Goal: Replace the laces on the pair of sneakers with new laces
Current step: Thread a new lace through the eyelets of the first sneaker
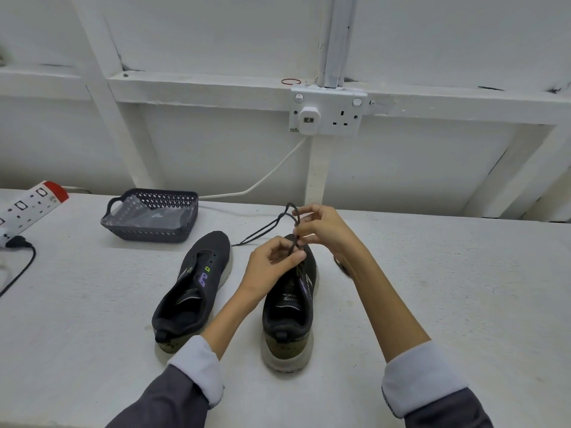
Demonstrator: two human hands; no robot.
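White table (432, 273) carries everything. Your left grip (272, 264) pinches the dark cord lace (262, 230) just above the right-hand black mesh sneaker (310, 284); your right grip (321, 230) pinches its loop higher up. Risk: nothing pins that shoe, so a hard pull may tip or drag it, and the loose strands may tangle. Count: two sneakers, including the lace-less black sneaker (197, 273); one lace; one dark slotted plastic basket (148, 234).

The rough white table (432, 288) carries 2 shoes: a partly laced black mesh sneaker (287, 322) directly under the fingers (290, 258), and an unlaced black mesh sneaker (194, 288) just left of them (soles pale). A black cord lace (256, 233) runs from the fingers onto the tabletop. Beyond the fingers and to their left sits a dark grey perforated plastic basket (151, 234). Far left of them lies a white power strip with a red end (27, 205).
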